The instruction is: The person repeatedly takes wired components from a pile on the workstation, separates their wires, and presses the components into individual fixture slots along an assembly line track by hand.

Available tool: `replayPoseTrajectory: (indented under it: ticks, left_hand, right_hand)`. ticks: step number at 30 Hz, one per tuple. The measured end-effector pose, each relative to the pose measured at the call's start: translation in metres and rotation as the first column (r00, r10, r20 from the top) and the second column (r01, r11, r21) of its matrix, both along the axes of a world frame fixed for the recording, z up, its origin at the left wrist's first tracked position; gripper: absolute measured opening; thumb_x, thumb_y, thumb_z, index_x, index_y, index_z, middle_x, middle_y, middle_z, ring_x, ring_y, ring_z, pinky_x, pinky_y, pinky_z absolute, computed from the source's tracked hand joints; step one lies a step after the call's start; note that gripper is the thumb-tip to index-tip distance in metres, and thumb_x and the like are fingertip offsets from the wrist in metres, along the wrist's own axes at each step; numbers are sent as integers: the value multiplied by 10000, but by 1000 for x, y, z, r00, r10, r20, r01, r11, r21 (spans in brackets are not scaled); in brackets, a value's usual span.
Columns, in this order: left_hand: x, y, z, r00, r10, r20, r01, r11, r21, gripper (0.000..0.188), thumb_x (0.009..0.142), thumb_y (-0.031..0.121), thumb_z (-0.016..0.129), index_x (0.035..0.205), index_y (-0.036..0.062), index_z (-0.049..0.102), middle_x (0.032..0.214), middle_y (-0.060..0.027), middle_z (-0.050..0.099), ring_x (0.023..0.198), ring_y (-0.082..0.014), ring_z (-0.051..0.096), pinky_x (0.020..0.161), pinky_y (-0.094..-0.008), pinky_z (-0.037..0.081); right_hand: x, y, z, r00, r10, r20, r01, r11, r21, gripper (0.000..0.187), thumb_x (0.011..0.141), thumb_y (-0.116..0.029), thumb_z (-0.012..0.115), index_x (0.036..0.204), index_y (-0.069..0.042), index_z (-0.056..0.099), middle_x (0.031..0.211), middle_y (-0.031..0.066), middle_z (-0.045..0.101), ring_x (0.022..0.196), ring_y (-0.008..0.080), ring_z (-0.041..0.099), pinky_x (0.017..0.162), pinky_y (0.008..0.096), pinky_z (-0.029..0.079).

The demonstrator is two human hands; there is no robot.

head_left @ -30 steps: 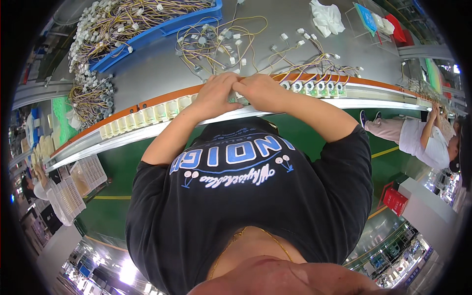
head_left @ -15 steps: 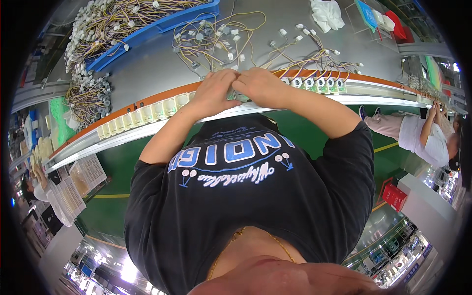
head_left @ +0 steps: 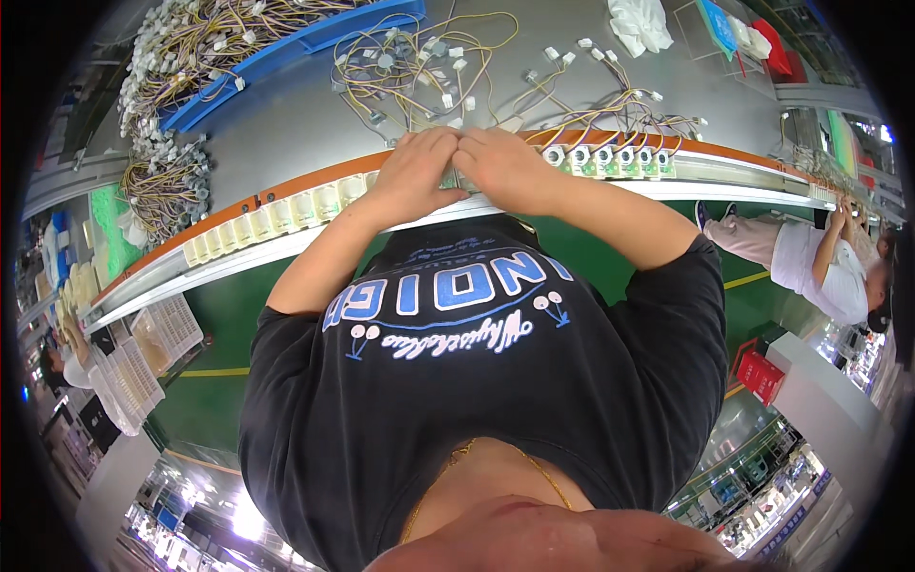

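Note:
My left hand (head_left: 416,176) and my right hand (head_left: 498,170) meet at the table's near edge, fingertips bent down and almost touching. Both have curled fingers, and whatever they grip is hidden beneath them. To their left runs a row of small cream-white plastic housings (head_left: 286,215) set in a rail. Right of my right hand, several similar housings (head_left: 605,162) carry round dark-centred parts with yellow and purple wires. Just beyond my fingers lies a loose tangle of wire leads (head_left: 410,74) with white connectors.
A blue tray (head_left: 319,36) at the far left is heaped with wire leads. An orange-brown strip (head_left: 315,176) lines the table's front. At the far right are a crumpled white bag (head_left: 639,27) and a clear bin. Another person (head_left: 810,262) works along the line at right.
My hands stay together at nearly the same spot, with slight finger movement. The housings on the rail sit almost where they were; the whole view has shifted a little.

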State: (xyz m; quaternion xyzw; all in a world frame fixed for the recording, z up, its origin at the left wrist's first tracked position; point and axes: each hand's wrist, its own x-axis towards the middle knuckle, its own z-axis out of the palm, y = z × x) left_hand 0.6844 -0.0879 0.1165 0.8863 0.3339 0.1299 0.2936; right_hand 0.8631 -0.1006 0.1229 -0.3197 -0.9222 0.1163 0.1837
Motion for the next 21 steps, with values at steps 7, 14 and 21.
replayPoseTrajectory:
  ticks: [7,14,21]
  left_hand:
    - [-1,-1,0,1000,1,3,-1,1000,-1,513,645,219,691,1064,39,455,1142,-118,466,1061,-288,436,886,-364,322]
    - [12,2,-3,984,160,78,-152,983,-99,266,660,135,566,899,57,480,903,-108,505,932,-294,471,787,-382,347]
    - [24,-7,0,989,149,-16,-147,987,71,213,661,103,541,844,39,453,884,-139,494,878,-317,477,764,-401,353]
  right_hand:
    - [0,-3,-3,1000,-13,-7,13,1000,-24,170,630,-63,553,786,-30,492,801,106,537,796,255,538,666,359,439]
    - [4,6,1,995,-24,99,49,965,-259,120,701,-114,558,779,-53,490,708,106,557,679,302,568,565,409,442]
    - [112,71,-12,822,-482,303,549,813,-194,128,692,-164,559,733,-50,602,668,142,598,648,332,579,570,422,463]
